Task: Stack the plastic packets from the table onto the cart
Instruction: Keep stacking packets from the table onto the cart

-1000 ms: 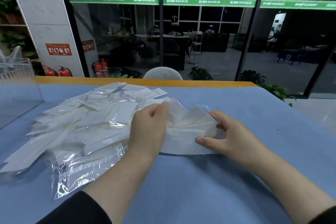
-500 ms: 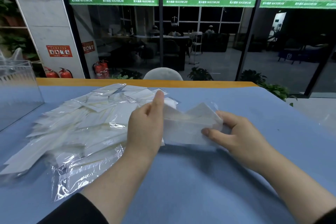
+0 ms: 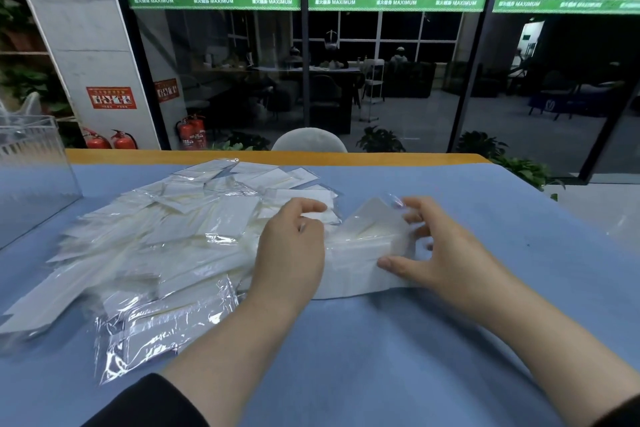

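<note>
**Squaring a bundle of packets**

Both hands grip the small bundle of packets (image 3: 360, 253): left hand (image 3: 291, 250) curled round its left end, right hand (image 3: 446, 250) w/ thumb and fingers pinching the right end. Bundle sits on the blue desk (image 3: 381, 357), just right of the loose pile (image 3: 156, 236). No cart in view. Risk: slick film, so packets could fan out & slide if lifted w/ uneven squeeze.

We see both forearms reaching forward over the worktop (image 3: 398, 340); the left hand (image 3: 291, 253) curls its fingers, while the right hand (image 3: 446, 250) spreads, thumb extended toward the left hand.
</note>
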`<action>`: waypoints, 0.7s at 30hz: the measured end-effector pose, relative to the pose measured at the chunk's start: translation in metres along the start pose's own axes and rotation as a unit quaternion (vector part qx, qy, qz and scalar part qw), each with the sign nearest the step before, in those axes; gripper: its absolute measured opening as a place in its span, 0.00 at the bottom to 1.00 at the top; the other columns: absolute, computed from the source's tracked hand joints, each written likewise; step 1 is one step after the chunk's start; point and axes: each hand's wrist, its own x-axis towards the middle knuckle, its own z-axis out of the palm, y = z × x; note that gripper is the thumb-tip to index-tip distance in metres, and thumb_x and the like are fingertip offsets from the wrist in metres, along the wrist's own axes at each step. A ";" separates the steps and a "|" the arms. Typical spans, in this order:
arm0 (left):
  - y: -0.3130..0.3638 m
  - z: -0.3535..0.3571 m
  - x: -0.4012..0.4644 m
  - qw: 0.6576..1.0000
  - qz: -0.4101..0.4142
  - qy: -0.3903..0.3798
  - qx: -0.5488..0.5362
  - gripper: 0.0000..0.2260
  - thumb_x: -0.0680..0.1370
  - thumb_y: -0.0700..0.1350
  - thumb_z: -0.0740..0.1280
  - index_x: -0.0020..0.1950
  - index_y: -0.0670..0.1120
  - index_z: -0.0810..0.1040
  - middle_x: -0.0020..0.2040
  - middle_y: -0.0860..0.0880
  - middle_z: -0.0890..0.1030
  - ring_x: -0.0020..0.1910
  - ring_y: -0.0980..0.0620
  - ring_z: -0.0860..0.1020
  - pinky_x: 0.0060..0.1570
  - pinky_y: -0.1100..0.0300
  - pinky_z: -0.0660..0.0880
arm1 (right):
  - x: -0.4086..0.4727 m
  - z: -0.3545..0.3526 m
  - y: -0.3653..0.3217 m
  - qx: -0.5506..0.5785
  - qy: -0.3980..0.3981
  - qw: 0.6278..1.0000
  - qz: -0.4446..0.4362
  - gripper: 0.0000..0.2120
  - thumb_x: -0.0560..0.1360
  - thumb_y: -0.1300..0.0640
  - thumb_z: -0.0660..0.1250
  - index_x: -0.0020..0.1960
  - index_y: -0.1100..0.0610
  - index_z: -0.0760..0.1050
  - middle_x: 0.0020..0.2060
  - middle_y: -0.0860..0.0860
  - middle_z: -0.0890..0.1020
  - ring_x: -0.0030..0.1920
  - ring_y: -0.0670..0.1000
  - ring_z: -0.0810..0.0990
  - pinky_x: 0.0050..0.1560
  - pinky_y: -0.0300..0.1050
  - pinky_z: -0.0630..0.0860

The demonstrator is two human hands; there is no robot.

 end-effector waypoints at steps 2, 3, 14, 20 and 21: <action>0.000 0.000 0.000 0.999 0.019 -0.032 -0.004 0.12 0.81 0.44 0.65 0.39 0.42 0.78 0.32 0.46 0.73 0.32 0.55 0.68 0.35 0.59 0.66 | -0.001 -0.003 -0.003 -0.001 0.016 0.999 -0.049 0.43 0.70 0.47 0.78 0.64 0.18 0.52 0.59 0.29 0.69 0.59 0.35 0.72 0.56 0.33 0.72; 0.003 0.001 -0.003 0.998 0.028 -0.050 -0.005 0.18 0.82 0.48 0.65 0.35 0.41 0.73 0.30 0.47 0.69 0.32 0.54 0.66 0.34 0.58 0.63 | -0.002 -0.005 -0.007 -0.026 0.008 0.997 -0.074 0.46 0.71 0.49 0.78 0.67 0.18 0.49 0.60 0.28 0.66 0.61 0.34 0.70 0.56 0.29 0.70; 0.006 0.007 -0.009 0.995 0.029 -0.089 0.030 0.10 0.80 0.44 0.66 0.42 0.49 0.84 0.39 0.62 0.82 0.39 0.67 0.76 0.38 0.74 0.67 | -0.005 -0.018 -0.017 -0.135 -0.011 0.979 -0.155 0.33 0.74 0.45 0.73 0.71 0.30 0.59 0.64 0.27 0.62 0.68 0.34 0.62 0.66 0.34 0.63; 0.004 0.005 -0.007 0.997 0.031 -0.069 0.034 0.23 0.83 0.53 0.63 0.39 0.34 0.74 0.33 0.47 0.66 0.34 0.53 0.63 0.36 0.56 0.60 | -0.002 -0.012 -0.007 -0.176 -0.039 0.975 -0.132 0.16 0.75 0.37 0.67 0.61 0.41 0.77 0.60 0.33 0.70 0.62 0.40 0.68 0.63 0.44 0.69; 0.002 0.004 -0.005 0.997 0.026 -0.060 0.031 0.23 0.83 0.53 0.63 0.39 0.34 0.74 0.33 0.47 0.65 0.33 0.53 0.63 0.35 0.57 0.59 | -0.001 -0.013 -0.007 -0.159 -0.036 0.981 -0.109 0.18 0.75 0.33 0.62 0.58 0.41 0.78 0.58 0.33 0.71 0.61 0.38 0.69 0.61 0.41 0.70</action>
